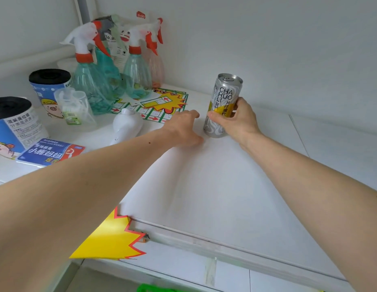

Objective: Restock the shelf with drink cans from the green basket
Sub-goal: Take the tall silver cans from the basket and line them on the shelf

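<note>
The right hand (239, 118) grips a drink can (223, 105) standing upright near the back of the white shelf (215, 186). The left hand (184, 128) rests beside it, fingers loosely curled, holding nothing. Releasing only once the base sits flat should keep it steady.

can (223, 106) on shelf (215, 186) — spray bottles (111, 76) left

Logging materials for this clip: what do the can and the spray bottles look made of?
Drink can: apparently metal, with a shiny silver rim and top and a glossy printed wrap. Spray bottles: likely plastic, with tinted see-through bodies and opaque white and red trigger heads.
</note>
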Tool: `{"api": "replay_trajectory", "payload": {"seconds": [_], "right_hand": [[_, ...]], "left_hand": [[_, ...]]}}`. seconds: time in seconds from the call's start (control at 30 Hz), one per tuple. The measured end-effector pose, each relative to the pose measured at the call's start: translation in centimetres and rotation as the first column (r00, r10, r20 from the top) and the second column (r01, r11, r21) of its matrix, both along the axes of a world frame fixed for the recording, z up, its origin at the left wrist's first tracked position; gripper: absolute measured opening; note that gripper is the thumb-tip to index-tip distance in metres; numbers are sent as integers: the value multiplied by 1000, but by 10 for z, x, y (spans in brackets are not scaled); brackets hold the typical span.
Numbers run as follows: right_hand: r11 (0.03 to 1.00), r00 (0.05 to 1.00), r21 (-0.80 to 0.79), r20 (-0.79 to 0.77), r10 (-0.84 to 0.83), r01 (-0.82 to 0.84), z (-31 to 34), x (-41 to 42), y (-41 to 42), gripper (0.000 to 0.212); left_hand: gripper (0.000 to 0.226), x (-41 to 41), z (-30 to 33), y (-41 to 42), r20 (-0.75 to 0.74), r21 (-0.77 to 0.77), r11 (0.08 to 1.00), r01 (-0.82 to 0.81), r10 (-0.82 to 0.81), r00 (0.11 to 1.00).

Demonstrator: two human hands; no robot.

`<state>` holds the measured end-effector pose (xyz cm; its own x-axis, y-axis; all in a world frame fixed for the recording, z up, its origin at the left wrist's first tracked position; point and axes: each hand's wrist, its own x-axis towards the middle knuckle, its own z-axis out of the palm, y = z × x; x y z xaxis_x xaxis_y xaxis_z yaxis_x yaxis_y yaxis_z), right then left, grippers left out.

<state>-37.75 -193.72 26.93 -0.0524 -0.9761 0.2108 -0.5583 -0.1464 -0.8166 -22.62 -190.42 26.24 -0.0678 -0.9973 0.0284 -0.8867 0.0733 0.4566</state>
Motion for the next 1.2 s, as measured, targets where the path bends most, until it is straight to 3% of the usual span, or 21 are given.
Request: {"api": "replay_trajectory", "payload": {"seconds": [0.17,0.47,0.73,0.9,1.2], "right_hand": [[1000,1000,10,17,-11,11,1,3,7,55],[990,991,46,-34,-131,132,-1,-2,50,85],[985,986,-114,-92,-142,131,-16,-26,142,55],[971,993,-222,-64,-102,85,-33,-37,210,39],[820,999,-571,8,-42,39,-101,-46,315,20]], "left_hand": [[76,3,2,10,19,19,1000,18,-19,1000],[73,-1,3,50,-6,24,1000,-3,3,1000],[60,-22,0,114,-184,-174,984,-23,-9,983],[45,-37,-18,185,-197,-312,948,-65,2,980],[29,-45,-93,298,-200,-478,870,-123,29,979]]}}
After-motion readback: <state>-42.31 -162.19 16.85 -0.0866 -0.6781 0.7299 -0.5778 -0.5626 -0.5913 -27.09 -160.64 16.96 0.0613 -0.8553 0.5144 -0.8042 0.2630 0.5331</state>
